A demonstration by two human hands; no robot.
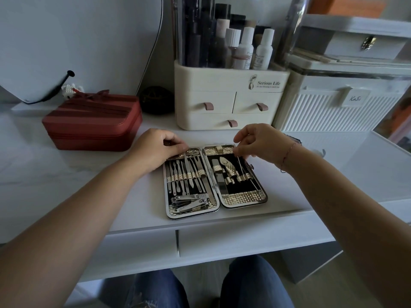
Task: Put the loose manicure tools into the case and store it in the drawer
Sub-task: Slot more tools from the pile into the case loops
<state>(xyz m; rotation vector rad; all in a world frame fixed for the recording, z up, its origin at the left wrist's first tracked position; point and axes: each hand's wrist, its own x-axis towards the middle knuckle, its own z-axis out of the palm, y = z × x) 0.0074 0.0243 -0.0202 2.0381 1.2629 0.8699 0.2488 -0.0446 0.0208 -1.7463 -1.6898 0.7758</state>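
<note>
**Threading thin steel into tight loops, close to the desk's edge**

We see the smooth, matt white desk (89, 196) and, flat near its front edge, the open chrome-rimmed manicure case (242, 197), two round-cornered halves hinged side by side. Below the edge sit two plain white drawer fronts (244, 241), both closed; whether these or another drawer will take the case, we cannot tell.

We judge the position to be the first hazard. A firm push on that slick top could slide the case toward the lap and spill what is not yet strapped in. Folding the halves over a tool that stands proud could bend it or stop the rim from meeting.

The left hand (155, 150) rests at the far rim of the left half, fingers curled, thumb and forefinger pinching the top of a flat polished steel file (186, 160). The right hand (260, 143) hovers over the far end of the right half and pinches a hair-thin steel probe (241, 165) between thumb and fingertips. So fine a rod may flex, miss its slot or prick a finger.

The lining looks black and soft, and the end panels are gold and embossed. Gold ribbed elastic loops (186, 176) hold rows of slender, mirror-bright tools. Two chrome nail clippers (189, 202) lie at the left half's near end.
</note>
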